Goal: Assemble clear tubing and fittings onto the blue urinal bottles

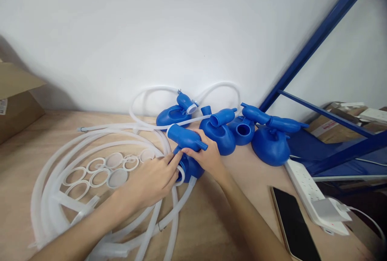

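Note:
A blue bottle (193, 167) stands at the middle of the table, with a blue spouted neck piece (183, 135) above it. My right hand (208, 156) is closed around the neck piece's narrow end. My left hand (155, 178) presses against the bottle's left side, fingers together near its mouth, beside a white ring (180, 175); what it grips is partly hidden. Translucent tubing (45, 188) lies coiled at the left, around several white rings and discs (117, 178). Behind and to the right stand several more blue bottles (270, 146), some with neck pieces on top.
A cardboard box (18, 108) sits at the far left. On the right are a black phone (294, 224), a white power strip (308, 188) with a plugged-in charger (329, 209), and a blue metal rack (320, 31). A white wall rises behind the table.

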The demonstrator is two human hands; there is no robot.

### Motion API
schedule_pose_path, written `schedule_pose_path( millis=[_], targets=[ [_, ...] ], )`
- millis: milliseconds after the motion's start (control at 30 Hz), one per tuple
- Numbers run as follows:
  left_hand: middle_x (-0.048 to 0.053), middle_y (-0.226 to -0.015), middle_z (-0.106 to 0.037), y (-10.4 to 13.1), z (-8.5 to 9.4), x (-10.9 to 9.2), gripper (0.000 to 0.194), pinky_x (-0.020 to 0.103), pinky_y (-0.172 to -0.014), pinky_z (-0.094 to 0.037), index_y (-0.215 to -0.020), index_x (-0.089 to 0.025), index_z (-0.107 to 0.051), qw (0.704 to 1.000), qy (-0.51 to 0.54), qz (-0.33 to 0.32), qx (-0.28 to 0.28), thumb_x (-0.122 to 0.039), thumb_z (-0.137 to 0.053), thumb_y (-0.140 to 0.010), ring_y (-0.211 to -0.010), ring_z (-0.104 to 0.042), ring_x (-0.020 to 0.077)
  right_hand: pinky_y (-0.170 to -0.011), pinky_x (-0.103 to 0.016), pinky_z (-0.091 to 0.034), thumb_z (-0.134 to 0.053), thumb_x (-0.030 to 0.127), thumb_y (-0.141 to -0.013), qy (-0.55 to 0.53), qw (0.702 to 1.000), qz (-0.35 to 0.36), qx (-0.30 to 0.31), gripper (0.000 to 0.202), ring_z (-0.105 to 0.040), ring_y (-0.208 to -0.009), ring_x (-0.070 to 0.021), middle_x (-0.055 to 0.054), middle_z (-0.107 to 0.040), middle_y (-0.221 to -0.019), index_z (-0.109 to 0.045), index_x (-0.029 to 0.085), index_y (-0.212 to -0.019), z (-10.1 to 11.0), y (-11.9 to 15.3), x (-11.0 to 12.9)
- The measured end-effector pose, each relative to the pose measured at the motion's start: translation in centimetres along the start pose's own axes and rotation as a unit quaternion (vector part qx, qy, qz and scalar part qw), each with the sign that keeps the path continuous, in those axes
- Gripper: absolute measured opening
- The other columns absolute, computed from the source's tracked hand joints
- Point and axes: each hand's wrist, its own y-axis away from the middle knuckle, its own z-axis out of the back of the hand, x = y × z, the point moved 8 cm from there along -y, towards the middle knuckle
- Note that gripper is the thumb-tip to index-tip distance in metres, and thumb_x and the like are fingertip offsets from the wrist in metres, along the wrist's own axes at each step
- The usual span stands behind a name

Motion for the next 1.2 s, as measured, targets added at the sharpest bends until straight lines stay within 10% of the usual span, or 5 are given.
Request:
schedule_pose_path(
  millis=[400,667,767,1200],
  targets=[
    [0.018,-0.103,-0.076,-1.1,-0.1,1.3,0.042,0.051,-0.075,-0.059,-0.135,-0.01,-0.057,0.999,0.033,0.027,0.027,-0.021,-0.027,-0.107,-0.089,-0.076,0.0398,-0.11,-0.051,-0.05,-0.08,0.068,-0.081,0.021,0.984,0.151,0.093,0.072,-0.065,-0.128,-0.0356,-0.011,-0.072,-0.135,-0.064,0.026,-0.138,0.1,-0.5,0.0],
    [0.021,-0.147,-0.063,-0.2,-0.5,0.4,0.063,0.049,-0.087,-0.058,-0.159,-0.019,-0.04,0.993,0.119,0.002,-0.028,-0.054,-0.039,-0.107,-0.107,-0.075,0.0395,-0.111,-0.052,-0.048,-0.08,0.06,-0.081,-0.037,0.997,0.069,0.021,0.069,-0.066,-0.127,-0.0342,-0.01,-0.071,-0.138,-0.059,0.027,-0.139,-1.8,-0.4,-1.9],
    [0.025,-0.13,-0.071,-0.2,-0.9,0.4,0.088,0.049,-0.08,-0.059,-0.162,-0.014,-0.033,0.991,0.114,0.067,-0.003,-0.071,-0.052,-0.097,-0.101,-0.076,0.045,-0.106,-0.05,-0.053,-0.077,0.058,-0.082,-0.063,0.998,0.017,-0.028,0.066,-0.068,-0.121,-0.0328,-0.01,-0.072,-0.133,-0.057,0.026,-0.136,-1.6,-0.1,-2.3],
    [0.016,-0.125,-0.064,-2.0,-0.7,2.1,0.045,0.05,-0.08,-0.058,-0.131,-0.019,-0.051,0.986,0.164,0.033,-0.002,-0.051,-0.053,-0.098,-0.093,-0.076,0.0383,-0.102,-0.055,-0.054,-0.069,0.063,-0.084,-0.053,0.982,-0.109,-0.146,0.058,-0.066,-0.119,-0.0366,-0.012,-0.076,-0.118,-0.061,0.024,-0.126,-0.5,1.6,-3.4]
  ],
)
